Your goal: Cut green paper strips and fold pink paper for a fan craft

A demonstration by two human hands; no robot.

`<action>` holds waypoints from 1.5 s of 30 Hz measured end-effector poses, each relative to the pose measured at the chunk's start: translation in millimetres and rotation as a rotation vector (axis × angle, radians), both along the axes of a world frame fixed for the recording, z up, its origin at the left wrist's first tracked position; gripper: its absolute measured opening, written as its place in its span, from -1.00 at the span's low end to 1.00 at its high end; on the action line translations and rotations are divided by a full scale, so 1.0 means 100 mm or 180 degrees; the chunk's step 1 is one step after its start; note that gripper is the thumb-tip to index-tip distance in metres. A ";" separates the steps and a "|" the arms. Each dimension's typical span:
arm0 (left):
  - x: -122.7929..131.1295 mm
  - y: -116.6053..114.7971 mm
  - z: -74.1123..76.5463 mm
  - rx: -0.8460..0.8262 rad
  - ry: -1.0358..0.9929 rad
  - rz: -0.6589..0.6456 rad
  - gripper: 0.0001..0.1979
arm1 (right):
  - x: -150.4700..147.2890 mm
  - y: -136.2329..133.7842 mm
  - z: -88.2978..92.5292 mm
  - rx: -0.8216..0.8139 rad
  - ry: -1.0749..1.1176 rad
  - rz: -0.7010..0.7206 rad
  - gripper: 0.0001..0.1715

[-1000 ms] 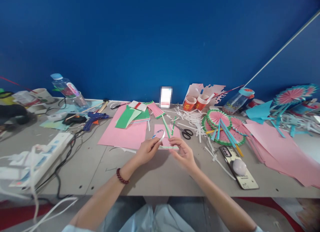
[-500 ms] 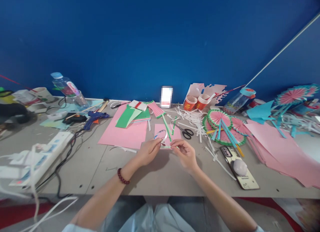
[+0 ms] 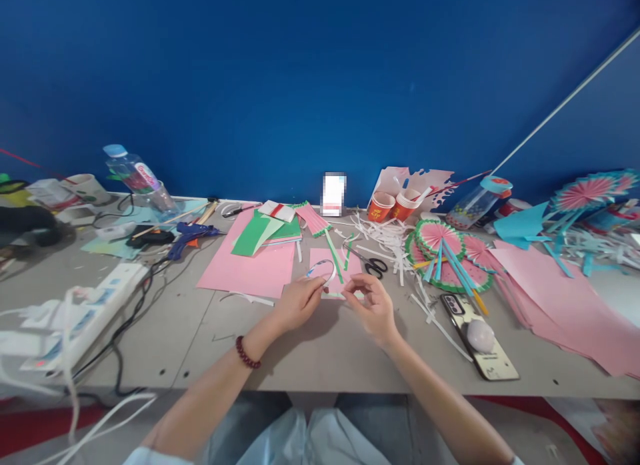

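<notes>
My left hand [image 3: 301, 302], with a dark red bead bracelet on its wrist, pinches a curled white strip [image 3: 330, 273] with blue marks along its far side. The strip arches above a small pink paper sheet [image 3: 320, 257]. My right hand [image 3: 371, 306] is just to the right, its thumb and forefinger pinched together over the sheet's edge. Whatever is between those fingertips is too small to make out. Green paper strips [image 3: 335, 255] lie on the sheet beyond my hands. Black-handled scissors [image 3: 376, 267] rest close behind my right hand.
Pink sheets [image 3: 250, 271] and green paper [image 3: 255, 233] lie left, near a blue glue gun [image 3: 190, 238] and a power strip [image 3: 95, 311]. Red paper cups [image 3: 381, 208], white shreds [image 3: 385, 235], pleated paper fans [image 3: 440, 241] and a phone [image 3: 480, 338] are on the right.
My right hand has shifted slightly right and away from my left hand, its fingers still pinched. My left hand keeps its hold on the curled strip, nearly in place.
</notes>
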State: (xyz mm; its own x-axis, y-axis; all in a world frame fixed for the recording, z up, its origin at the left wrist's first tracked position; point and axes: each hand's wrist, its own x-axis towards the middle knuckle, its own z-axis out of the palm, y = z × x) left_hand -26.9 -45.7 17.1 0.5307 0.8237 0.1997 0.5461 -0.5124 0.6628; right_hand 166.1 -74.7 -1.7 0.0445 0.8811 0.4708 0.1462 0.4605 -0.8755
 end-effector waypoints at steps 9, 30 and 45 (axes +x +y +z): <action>-0.01 0.01 -0.01 -0.0445 -0.0534 -0.0095 -0.68 | -0.05 -0.13 0.04 0.1377 -0.1207 0.0293 -0.67; -0.50 0.41 -0.23 0.1030 0.1844 0.1463 -0.77 | 0.20 0.15 -0.09 -0.0186 -0.1230 -0.0527 -0.19; 0.05 0.09 -0.12 0.1215 0.1286 -0.0514 -0.69 | 0.18 0.12 -0.10 -0.0471 -0.2243 -0.0525 -0.03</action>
